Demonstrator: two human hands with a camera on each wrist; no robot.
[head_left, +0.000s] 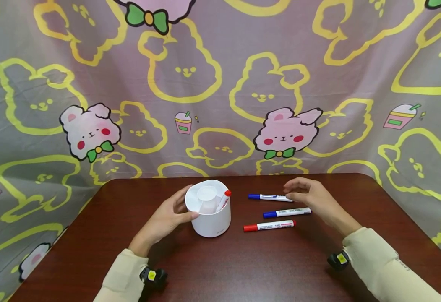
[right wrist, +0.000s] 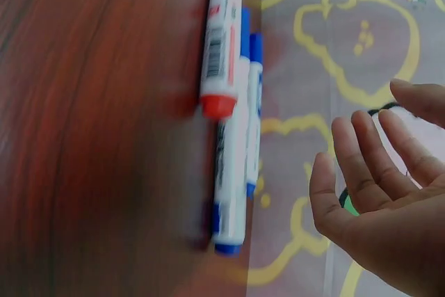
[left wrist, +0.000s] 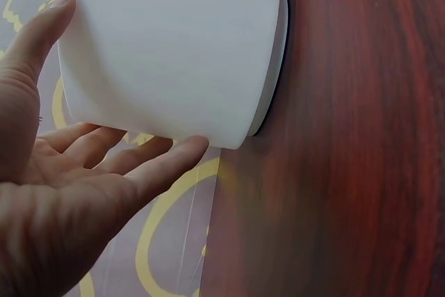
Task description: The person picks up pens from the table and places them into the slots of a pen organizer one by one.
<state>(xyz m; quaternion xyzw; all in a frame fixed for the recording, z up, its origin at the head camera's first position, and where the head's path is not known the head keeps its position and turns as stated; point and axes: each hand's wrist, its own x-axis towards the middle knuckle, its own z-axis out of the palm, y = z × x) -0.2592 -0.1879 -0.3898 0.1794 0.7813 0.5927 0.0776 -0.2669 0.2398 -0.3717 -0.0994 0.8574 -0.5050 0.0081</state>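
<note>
A white round pen holder (head_left: 212, 224) stands on the table, a marker with a red end (head_left: 225, 199) leaning inside it. My left hand (head_left: 167, 216) holds the holder from its left side, thumb at the rim. In the left wrist view, the fingers and thumb (left wrist: 52, 26) wrap the holder's smooth wall (left wrist: 174, 46). My right hand (head_left: 312, 199) hovers over the right end of the far blue marker (head_left: 267, 197), holding nothing, its fingers relaxed in the right wrist view. Nearer lie a second blue marker (head_left: 286, 213) and a red marker (head_left: 269, 226), all capped.
The dark reddish-brown table (head_left: 220, 268) has rounded far corners. Behind its far edge hangs a curtain (head_left: 220, 84) with cartoon bears and rabbits. Each wrist wears a small black camera on a strap (head_left: 152, 275).
</note>
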